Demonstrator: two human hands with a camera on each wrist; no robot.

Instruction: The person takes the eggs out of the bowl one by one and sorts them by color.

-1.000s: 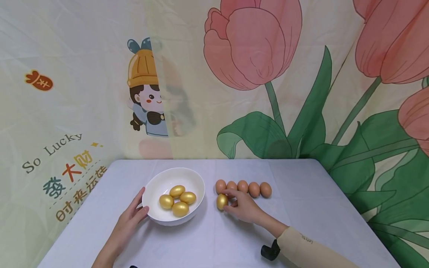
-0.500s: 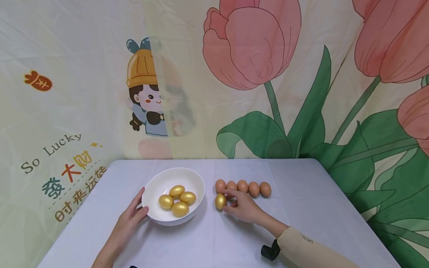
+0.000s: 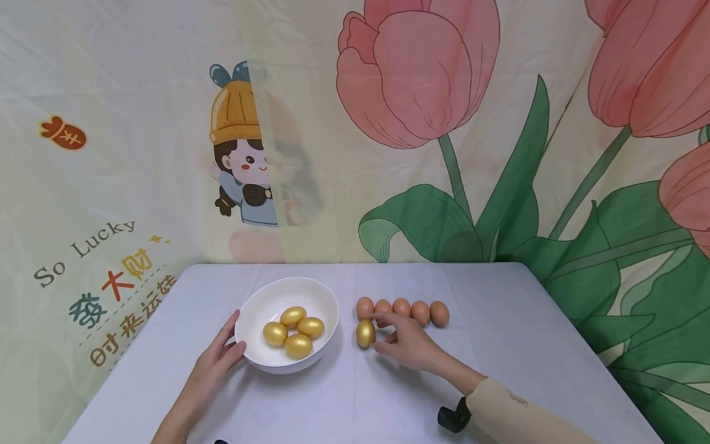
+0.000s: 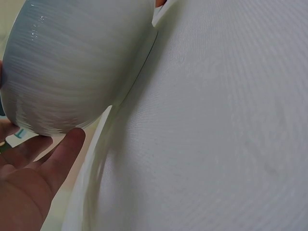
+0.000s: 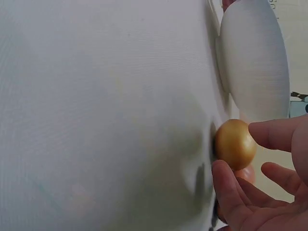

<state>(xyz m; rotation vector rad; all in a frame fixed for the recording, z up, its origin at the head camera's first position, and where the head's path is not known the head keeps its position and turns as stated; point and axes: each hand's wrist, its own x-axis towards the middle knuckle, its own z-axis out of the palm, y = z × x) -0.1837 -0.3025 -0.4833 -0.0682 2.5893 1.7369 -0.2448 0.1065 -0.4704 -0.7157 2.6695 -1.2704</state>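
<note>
A white bowl (image 3: 327, 296) with several gold eggs (image 3: 298, 346) in it stands at the left of the table. Against its left outer wall rests my left hand (image 3: 213, 354), thumb and fingers spread along the side; the left wrist view shows the fingertips touching the bowl (image 4: 82, 62) from outside. Right of the bowl, another gold egg (image 3: 365, 333) stands on the cloth. Around its right side, my right hand (image 3: 407, 342) has its thumb and forefinger parted, with a slight gap to the egg in the head view. Light contact cannot be ruled out.
Several brown eggs (image 3: 420, 313) stand in a row just behind the right hand. A white cloth (image 3: 310, 407) covers the table. A black wrist device (image 3: 455, 416) sits at the right cuff. Behind the table hangs a printed tulip backdrop (image 3: 310, 123).
The right thumb and forefinger have come away from the gold egg, and that hand has shifted slightly right. The egg moved slightly left earlier and now stands alone. Left hand and bowl stay put.
</note>
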